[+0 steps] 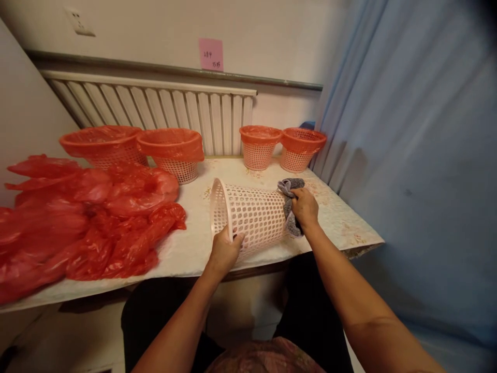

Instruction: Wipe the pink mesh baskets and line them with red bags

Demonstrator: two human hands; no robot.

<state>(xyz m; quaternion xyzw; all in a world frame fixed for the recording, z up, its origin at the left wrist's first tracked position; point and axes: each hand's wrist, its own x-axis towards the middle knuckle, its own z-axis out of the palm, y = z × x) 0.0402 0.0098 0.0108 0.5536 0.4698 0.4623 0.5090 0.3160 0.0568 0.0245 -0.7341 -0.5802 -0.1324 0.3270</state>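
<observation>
A pale pink perforated basket (258,212) lies on its side at the front of the table, its open mouth facing left. My left hand (225,251) grips the rim at the lower edge of the mouth, the thumb on the outside. At the basket's base on the right, my right hand (306,208) is closed on a grey cloth (293,207), which lies against the bottom. No bag lines this basket.
Crumpled red plastic bags (93,217) cover the left of the cloth-covered table (341,228). Four baskets with red liners stand at the back, two on the left (174,153) and two on the right (259,150). A radiator (186,114) is behind; a blue curtain (411,155) hangs at right.
</observation>
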